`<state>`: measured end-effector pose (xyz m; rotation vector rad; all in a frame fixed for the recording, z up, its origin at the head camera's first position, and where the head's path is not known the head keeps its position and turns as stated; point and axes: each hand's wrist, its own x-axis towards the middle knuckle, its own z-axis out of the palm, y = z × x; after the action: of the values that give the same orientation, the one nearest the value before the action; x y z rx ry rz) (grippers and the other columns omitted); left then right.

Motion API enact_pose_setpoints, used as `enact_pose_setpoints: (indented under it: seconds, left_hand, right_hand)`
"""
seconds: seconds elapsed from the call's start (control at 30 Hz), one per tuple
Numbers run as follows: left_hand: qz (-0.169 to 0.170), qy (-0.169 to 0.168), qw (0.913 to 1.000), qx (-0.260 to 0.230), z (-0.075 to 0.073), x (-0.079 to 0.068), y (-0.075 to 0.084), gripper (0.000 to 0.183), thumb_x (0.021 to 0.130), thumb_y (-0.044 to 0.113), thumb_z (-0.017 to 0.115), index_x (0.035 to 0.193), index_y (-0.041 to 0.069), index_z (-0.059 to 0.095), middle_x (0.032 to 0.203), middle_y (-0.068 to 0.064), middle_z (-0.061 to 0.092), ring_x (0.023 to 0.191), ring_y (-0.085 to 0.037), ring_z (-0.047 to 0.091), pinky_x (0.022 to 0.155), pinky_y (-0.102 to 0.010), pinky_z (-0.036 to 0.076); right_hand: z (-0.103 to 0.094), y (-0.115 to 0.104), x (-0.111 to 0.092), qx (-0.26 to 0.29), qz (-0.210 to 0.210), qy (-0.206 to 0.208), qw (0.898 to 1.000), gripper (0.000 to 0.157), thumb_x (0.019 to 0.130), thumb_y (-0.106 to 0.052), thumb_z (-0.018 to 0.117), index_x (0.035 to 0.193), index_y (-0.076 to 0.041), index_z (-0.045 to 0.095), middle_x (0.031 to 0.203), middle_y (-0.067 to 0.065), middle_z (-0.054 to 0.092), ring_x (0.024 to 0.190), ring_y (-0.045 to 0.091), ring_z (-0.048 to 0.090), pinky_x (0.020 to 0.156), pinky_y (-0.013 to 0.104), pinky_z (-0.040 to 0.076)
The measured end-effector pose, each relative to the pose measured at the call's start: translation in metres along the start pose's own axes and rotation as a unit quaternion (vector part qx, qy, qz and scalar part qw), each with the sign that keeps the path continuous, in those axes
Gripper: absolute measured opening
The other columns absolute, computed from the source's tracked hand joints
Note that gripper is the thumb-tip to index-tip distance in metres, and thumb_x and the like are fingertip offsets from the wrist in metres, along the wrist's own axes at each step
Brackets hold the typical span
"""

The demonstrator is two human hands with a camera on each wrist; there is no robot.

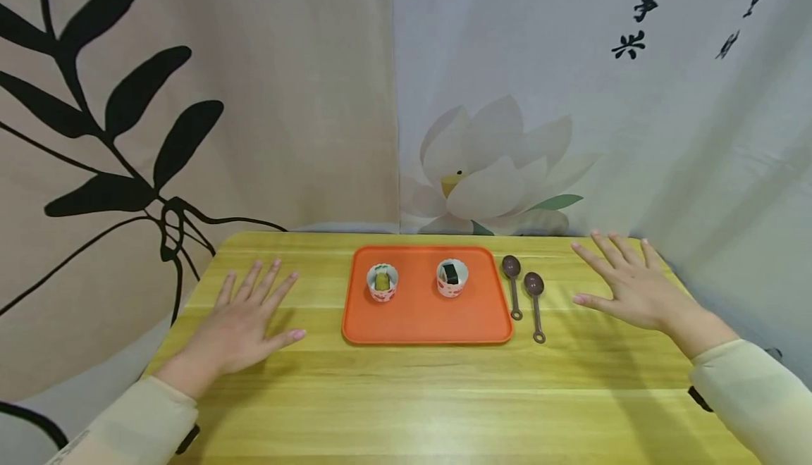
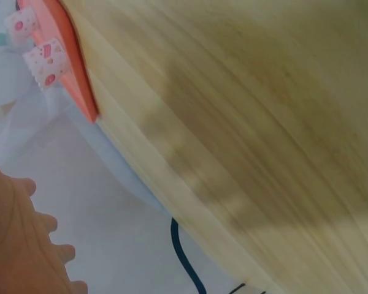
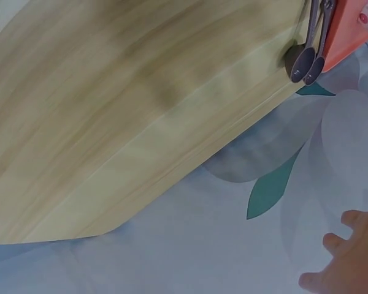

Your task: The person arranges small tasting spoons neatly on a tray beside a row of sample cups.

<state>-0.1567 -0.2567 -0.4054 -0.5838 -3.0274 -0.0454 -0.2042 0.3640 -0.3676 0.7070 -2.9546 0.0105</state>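
My left hand point(image 1: 244, 324) is held over the left side of the table, fingers spread and straight, with nothing in it. On the other side my right hand point(image 1: 641, 289) hovers the same way, spread and holding nothing. Between them lies an orange tray point(image 1: 425, 317). Two small patterned paper cups stand on it: the left cup point(image 1: 383, 292) holds a greenish-yellow piece of food, and the right cup point(image 1: 452, 285) a white piece with a dark band. Two brown spoons lie right of the tray, one spoon point(image 1: 512, 278) beside its edge and another spoon point(image 1: 536, 303) nearer my right hand.
The wooden table point(image 1: 406, 401) ends at a back edge close behind the tray. A curtain point(image 1: 304, 98) with leaf and flower prints hangs behind it. The left wrist view shows the tray's rim point(image 2: 80, 92) near the table's edge.
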Motion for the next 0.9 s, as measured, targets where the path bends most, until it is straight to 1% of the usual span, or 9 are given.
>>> enact_pose_setpoints:
  seconds: [0.1,0.2,0.43,0.67,0.8,0.9]
  left_hand:
    - [0.001,0.000,1.0000,-0.001,0.001,0.001,0.003,0.092,0.095,0.070,0.044,0.163,0.021,0.005,0.166,-0.017,-0.001,0.150,-0.045,-0.002,0.114,-0.067,-0.007]
    - [0.000,0.001,1.0000,-0.006,0.003,0.002,0.005,0.092,0.095,0.070,0.043,0.163,0.021,0.006,0.166,-0.018,0.000,0.150,-0.045,-0.001,0.115,-0.067,-0.005]
    - [0.002,0.005,0.9997,-0.024,0.010,0.007,0.008,0.092,0.095,0.068,0.046,0.163,0.021,0.006,0.167,-0.016,-0.002,0.151,-0.043,-0.002,0.115,-0.064,-0.010]
    - [0.005,0.004,0.9996,-0.027,0.012,0.011,0.012,0.092,0.095,0.071,0.044,0.163,0.019,0.009,0.167,-0.017,0.002,0.151,-0.044,0.000,0.115,-0.066,-0.005]
    - [0.003,0.000,0.9996,-0.027,0.013,0.015,0.013,0.093,0.095,0.072,0.042,0.163,0.018,0.010,0.166,-0.017,0.003,0.151,-0.044,0.000,0.116,-0.066,-0.003]
    - [0.004,-0.005,0.9995,-0.031,0.015,0.017,0.015,0.092,0.095,0.072,0.042,0.163,0.018,0.010,0.166,-0.017,0.002,0.151,-0.044,0.000,0.116,-0.066,-0.004]
  right_hand:
    - [0.000,-0.002,0.001,-0.001,0.006,-0.006,1.000,0.092,0.094,-0.059,0.059,0.163,-0.025,0.009,0.166,0.020,0.003,0.150,0.048,0.003,0.109,0.072,-0.013]
    - [-0.001,-0.006,0.002,-0.001,0.009,-0.012,1.000,0.093,0.094,-0.060,0.058,0.163,-0.023,0.009,0.166,0.021,0.004,0.149,0.048,0.005,0.110,0.072,-0.013]
    - [0.005,-0.013,0.004,0.018,0.010,-0.014,1.000,0.093,0.094,-0.060,0.057,0.163,-0.021,0.009,0.166,0.021,0.004,0.150,0.048,0.003,0.109,0.073,-0.012]
    - [0.012,-0.017,0.007,0.035,0.012,-0.018,0.999,0.091,0.095,-0.059,0.057,0.163,-0.022,0.009,0.167,0.019,0.002,0.150,0.047,0.001,0.109,0.073,-0.011]
    - [0.019,-0.020,0.009,0.050,0.014,-0.023,0.998,0.091,0.095,-0.060,0.057,0.163,-0.023,0.010,0.167,0.019,0.001,0.149,0.049,0.004,0.110,0.072,-0.011]
    - [0.023,-0.023,0.009,0.055,0.014,-0.024,0.998,0.090,0.095,-0.060,0.057,0.163,-0.022,0.012,0.166,0.021,0.004,0.148,0.050,0.007,0.111,0.070,-0.011]
